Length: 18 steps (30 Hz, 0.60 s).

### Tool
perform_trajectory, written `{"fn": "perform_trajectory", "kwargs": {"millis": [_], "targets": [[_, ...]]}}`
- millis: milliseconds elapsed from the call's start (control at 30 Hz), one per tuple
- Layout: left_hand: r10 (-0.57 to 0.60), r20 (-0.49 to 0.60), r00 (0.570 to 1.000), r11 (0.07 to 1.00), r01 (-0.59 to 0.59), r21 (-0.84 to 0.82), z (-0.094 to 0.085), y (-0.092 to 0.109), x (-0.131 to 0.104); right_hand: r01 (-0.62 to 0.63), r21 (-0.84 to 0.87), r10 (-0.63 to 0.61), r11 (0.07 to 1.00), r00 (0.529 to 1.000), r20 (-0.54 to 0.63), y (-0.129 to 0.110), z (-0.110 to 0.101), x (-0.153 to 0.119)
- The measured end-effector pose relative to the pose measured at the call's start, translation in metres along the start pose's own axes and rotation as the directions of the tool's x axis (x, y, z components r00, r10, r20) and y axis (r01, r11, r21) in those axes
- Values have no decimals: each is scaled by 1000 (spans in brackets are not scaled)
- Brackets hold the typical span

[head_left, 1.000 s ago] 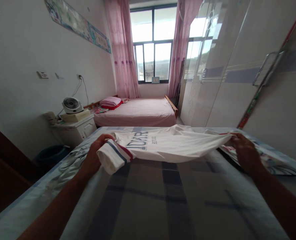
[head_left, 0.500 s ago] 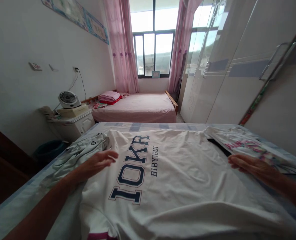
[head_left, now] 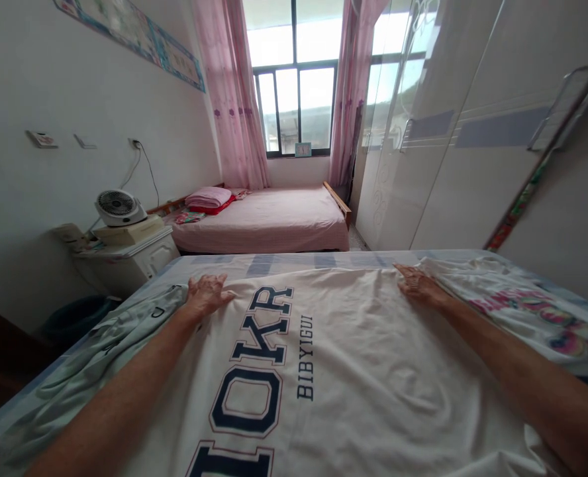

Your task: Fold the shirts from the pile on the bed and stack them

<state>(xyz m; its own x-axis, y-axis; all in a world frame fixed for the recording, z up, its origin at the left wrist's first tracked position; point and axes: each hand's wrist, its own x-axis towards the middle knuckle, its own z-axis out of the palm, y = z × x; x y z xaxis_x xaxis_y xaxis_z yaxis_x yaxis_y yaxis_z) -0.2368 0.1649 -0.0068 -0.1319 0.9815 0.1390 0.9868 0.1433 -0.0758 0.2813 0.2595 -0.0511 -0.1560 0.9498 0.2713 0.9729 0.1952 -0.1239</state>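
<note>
A white shirt with dark lettering lies spread over the near bed, its far edge close to the bed's far side. At its far left corner rests my left hand, fingers apart on the cloth. My right hand touches the far right corner, its fingers spread on the fabric. A pale green garment lies beside my left forearm. To the right of my right forearm is another white garment with a pink print.
The near bed has a blue and white sheet. Beyond it stand a pink bed, a window and curtains. On the left are a white cabinet with a fan and a dark bin; a glossy wardrobe is at right.
Both hands have moved forward to the far corners of the shirt, the right one also leftward. The view has shifted, and the lettering sits nearer the bottom.
</note>
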Motion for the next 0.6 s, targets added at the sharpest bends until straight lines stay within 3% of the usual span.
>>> {"fn": "perform_trajectory", "kwargs": {"millis": [133,267,367,433,467,533,600], "targets": [[22,14,1000,999,-21,-47,-2,5,-2,-70,-9,70,998,997,30,-5,4,4],[-2,-80,997,994,-7,-111,-21,1,-18,-64,8,64,998,998,0,-16,-21,-5],[-25,-199,980,938,-46,-344,-45,-7,-46,33,74,-20,997,986,-164,-15,-53,-34],[-25,-214,977,860,-88,-503,-59,-15,-74,103,129,-62,986,955,-291,-2,-71,-67],[3,-174,985,832,-99,-546,-63,-19,-91,112,146,-64,983,951,-302,9,-77,-88],[129,8,992,800,-100,-592,-64,-29,-123,87,192,-38,978,969,-245,35,-79,-131],[266,225,937,792,-79,-605,-58,-39,-151,26,262,6,965,993,-121,61,-73,-171]]}}
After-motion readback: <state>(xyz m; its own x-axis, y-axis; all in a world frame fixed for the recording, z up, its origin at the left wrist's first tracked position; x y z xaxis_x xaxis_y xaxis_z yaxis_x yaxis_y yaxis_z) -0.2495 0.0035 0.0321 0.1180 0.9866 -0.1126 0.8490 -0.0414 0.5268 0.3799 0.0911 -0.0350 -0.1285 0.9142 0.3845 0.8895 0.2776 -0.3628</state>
